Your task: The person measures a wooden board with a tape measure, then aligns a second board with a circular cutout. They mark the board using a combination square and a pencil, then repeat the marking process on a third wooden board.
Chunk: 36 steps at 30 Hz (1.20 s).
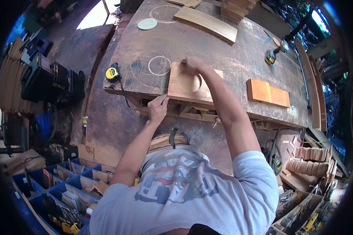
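A square wooden board (178, 88) with a round recess lies at the front edge of the worktable (145, 58). My left hand (158, 108) pinches the board's near left corner between thumb and fingers. Over the board's far side, my right hand (193, 65) is closed with its fingers down near the far left edge and the recess; whatever it may hold is hidden. Circular marks show on the tabletop left of the board.
A yellow tape measure (112, 73) sits at the table's left corner. To the right are an orange-brown wooden block (267, 93) and a drill (276, 53). Farther back lie a sanding disc (147, 24) and a long plank (206, 24). Blue bins (62, 186) stand at lower left.
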### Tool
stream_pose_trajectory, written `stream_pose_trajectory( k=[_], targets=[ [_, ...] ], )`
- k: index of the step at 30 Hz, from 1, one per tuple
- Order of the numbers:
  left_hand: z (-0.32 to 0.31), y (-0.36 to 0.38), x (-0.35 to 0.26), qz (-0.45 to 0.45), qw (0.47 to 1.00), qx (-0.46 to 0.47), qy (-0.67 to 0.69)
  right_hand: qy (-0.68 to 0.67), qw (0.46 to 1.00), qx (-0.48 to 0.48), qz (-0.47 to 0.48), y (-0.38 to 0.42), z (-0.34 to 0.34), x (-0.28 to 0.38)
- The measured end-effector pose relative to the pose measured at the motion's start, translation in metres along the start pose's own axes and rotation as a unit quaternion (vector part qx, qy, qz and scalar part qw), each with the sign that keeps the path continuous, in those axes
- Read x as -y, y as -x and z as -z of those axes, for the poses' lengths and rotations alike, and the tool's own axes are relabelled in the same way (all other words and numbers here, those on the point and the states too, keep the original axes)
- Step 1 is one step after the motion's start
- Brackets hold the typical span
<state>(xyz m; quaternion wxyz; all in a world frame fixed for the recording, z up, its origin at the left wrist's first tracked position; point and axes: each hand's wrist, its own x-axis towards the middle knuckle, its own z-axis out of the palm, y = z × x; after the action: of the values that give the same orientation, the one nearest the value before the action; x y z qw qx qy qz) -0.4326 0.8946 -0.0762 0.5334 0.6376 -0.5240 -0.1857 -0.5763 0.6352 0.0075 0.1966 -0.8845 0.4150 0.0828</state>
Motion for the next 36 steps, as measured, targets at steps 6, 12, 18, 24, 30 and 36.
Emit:
stream_pose_trajectory(
  k=[6, 12, 18, 24, 30, 36],
  targets=[
    [-0.003, 0.002, 0.001, -0.007, 0.999, -0.029, 0.015, 0.033, 0.999, -0.014, 0.013, 0.012, 0.013, 0.015],
    [-0.002, 0.0, 0.005, -0.028, 0.999, -0.034, 0.002, 0.072, 0.997, 0.023, -0.004, 0.009, 0.021, 0.019],
    [-0.002, 0.0, 0.008, -0.034, 0.999, -0.03, 0.006, 0.096, 0.995, 0.023, 0.017, 0.005, 0.02, 0.015],
    [0.004, -0.002, 0.001, -0.03, 0.999, -0.012, -0.013, 0.069, 0.997, 0.026, 0.012, 0.005, 0.014, 0.01],
    [0.04, -0.016, 0.013, -0.027, 0.999, 0.041, 0.0, -0.096, 0.986, -0.131, -0.042, 0.061, 0.024, 0.007],
    [0.067, -0.066, 0.04, -0.021, 0.986, -0.016, -0.166, -0.281, 0.85, -0.408, -0.18, 0.161, -0.05, -0.114]
  ],
)
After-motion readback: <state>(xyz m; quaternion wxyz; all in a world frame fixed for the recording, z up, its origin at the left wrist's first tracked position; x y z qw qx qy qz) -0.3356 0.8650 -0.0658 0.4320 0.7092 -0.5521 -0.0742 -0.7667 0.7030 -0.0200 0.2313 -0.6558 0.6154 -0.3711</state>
